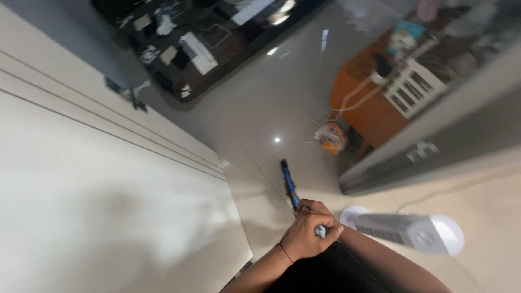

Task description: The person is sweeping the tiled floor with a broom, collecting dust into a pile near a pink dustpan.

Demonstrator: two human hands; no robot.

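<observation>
The blue-handled pole (289,184) — probably a mop or broom stick — runs from the hands down to the glossy tiled floor (260,114), its long axis slanting up and left in view. The left hand (306,236) is fisted around its grey top end, forearm entering from the lower edge; the right hand (312,208) wraps it just beyond, mostly hidden — beside a white tower fan (404,230).
</observation>
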